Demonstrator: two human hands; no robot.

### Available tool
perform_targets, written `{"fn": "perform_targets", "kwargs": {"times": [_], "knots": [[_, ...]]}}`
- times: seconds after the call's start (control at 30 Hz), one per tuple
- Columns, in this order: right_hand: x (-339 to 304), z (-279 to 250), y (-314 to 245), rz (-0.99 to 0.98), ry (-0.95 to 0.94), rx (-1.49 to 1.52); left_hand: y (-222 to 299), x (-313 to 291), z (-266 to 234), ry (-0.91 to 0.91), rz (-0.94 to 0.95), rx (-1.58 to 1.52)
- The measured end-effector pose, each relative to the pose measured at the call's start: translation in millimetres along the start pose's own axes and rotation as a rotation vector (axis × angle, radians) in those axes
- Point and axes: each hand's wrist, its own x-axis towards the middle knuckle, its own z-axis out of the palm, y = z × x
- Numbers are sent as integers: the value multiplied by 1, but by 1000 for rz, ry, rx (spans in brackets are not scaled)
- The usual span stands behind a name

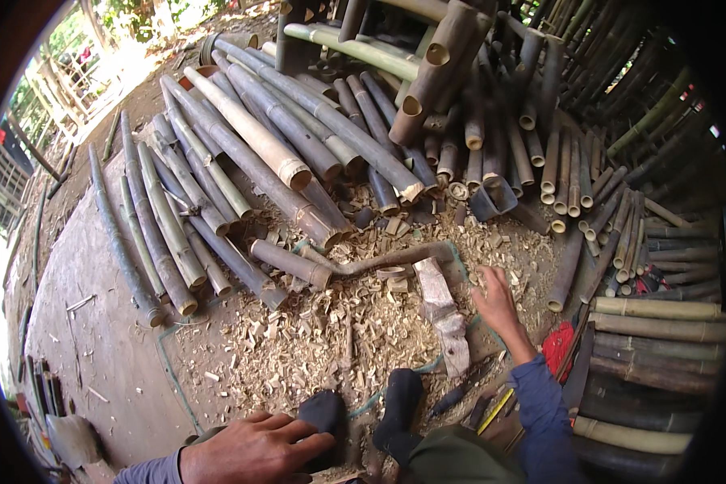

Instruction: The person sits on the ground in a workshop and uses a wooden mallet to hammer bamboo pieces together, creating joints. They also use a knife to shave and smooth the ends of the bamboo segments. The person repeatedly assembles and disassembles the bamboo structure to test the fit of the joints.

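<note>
My right hand (498, 305) reaches out over the wood chips, just right of a pale, notched wooden block (442, 316). Its fingers are loosely bent and apart, and nothing shows in them; a gap lies between them and the block. Low in the picture, my left hand (258, 448) lies palm down with its fingers stretched, beside my dark-socked foot (324, 419). What it rests on is mostly hidden beneath it. Beyond the block runs a bent bamboo piece (387, 260), next to a short bamboo length (290, 263) and a cut bamboo ring (393, 274).
Long bamboo poles (242, 161) fan out across the far left. Cut bamboo tubes (573, 173) are stacked at the right, near a dark container (493, 198). A red cloth (557, 348) and a yellow strip (495, 411) lie by my right arm. Chips (298, 347) cover the ground.
</note>
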Motion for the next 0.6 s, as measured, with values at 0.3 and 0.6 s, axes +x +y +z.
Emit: {"fn": "perform_targets", "kwargs": {"times": [0.3, 0.6], "knots": [[-293, 43, 27, 675, -124, -120, 38, -56, 44, 445, -183, 108], [-490, 187, 0, 859, -142, 95, 33, -66, 45, 566, -172, 154]]}}
